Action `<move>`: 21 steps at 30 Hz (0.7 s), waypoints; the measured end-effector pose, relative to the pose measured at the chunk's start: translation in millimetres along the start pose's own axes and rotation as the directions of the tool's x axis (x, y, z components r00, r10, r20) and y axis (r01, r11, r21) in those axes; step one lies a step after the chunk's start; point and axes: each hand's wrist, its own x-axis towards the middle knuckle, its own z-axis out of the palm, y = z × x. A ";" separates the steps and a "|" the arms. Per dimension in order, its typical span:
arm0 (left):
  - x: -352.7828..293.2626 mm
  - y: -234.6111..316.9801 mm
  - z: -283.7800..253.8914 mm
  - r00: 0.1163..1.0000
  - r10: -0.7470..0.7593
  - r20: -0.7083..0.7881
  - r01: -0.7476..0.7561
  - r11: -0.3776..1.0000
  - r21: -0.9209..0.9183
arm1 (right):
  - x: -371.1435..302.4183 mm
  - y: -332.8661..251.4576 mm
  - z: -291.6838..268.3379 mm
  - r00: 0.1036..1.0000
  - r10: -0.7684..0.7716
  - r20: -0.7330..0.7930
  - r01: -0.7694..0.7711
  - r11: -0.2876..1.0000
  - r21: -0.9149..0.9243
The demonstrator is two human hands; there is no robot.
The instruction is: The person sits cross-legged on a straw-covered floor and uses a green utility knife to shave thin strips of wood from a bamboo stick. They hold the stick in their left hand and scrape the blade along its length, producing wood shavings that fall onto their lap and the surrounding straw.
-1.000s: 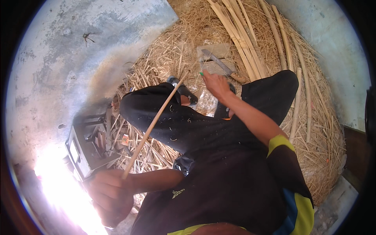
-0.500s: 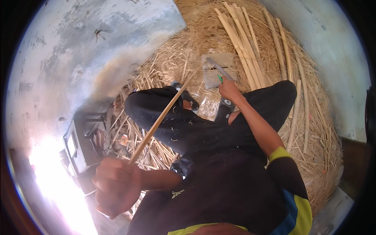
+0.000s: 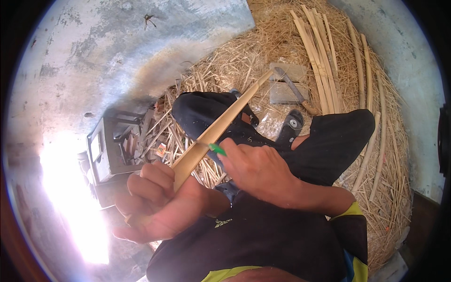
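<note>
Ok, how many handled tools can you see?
2: a green-handled tool in the right hand, at the pale strip, and a wooden-handled knife lying partly on the grey blocks. More may be hidden in the straw.

A near-black top (image 3: 272, 235) is worn, its neckline (image 3: 225, 273) trimmed in yellow-green and its front marked with a small pale motif (image 3: 223, 222). The short right sleeve (image 3: 346, 232) is banded in yellow-green and patched with blue. The legs are covered by loose black trousers (image 3: 333, 141); the feet are clad in dark shoes (image 3: 287, 131), one bearing a round pale badge (image 3: 293, 124).
</note>
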 end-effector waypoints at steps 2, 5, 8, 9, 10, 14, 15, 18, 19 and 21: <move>-1.3 0.6 -0.1 0.998 0.031 -0.051 -0.026 0.995 0.099 | 3.7 25.7 20.6 0.993 0.121 -0.013 -0.122 0.979 -0.165; -2.6 -7.5 4.1 0.991 0.061 -0.116 -0.039 0.982 0.184 | 3.7 48.6 24.8 0.987 0.158 -0.026 -0.161 0.978 -0.134; 2.5 -5.8 0.7 0.992 0.053 -0.111 -0.031 0.980 0.195 | 3.3 17.4 17.6 0.999 -0.036 -0.034 0.032 0.991 -0.126; 4.6 -4.5 1.9 0.991 0.068 -0.120 -0.043 0.980 0.195 | 5.7 22.6 18.5 0.999 0.023 -0.042 -0.029 0.989 -0.143; 5.9 -4.7 1.0 0.989 0.074 -0.127 -0.048 0.979 0.199 | 9.8 35.9 25.2 0.995 0.091 -0.048 -0.098 0.983 -0.158; 6.5 -7.1 -1.3 0.995 0.063 -0.077 -0.048 0.981 0.190 | 18.9 73.5 37.1 0.985 0.111 -0.134 -0.136 0.972 -0.192; 7.8 -9.7 -0.8 0.993 0.060 -0.106 -0.039 0.980 0.194 | 20.4 71.3 36.7 0.984 0.112 -0.139 -0.136 0.974 -0.183; 6.6 -7.7 -13.1 0.990 -0.047 0.136 0.063 0.991 -0.117 | 13.1 52.2 30.9 0.997 0.062 -0.056 -0.066 0.996 -0.062; 7.3 -0.6 -16.2 0.956 -0.066 0.285 0.139 0.960 -0.245 | 14.2 60.9 34.2 0.991 0.116 -0.062 -0.122 0.987 -0.104; 6.0 1.7 -12.8 0.975 -0.032 0.220 0.051 0.996 -0.079 | 24.3 95.3 36.1 0.970 0.223 -0.095 -0.238 0.949 -0.208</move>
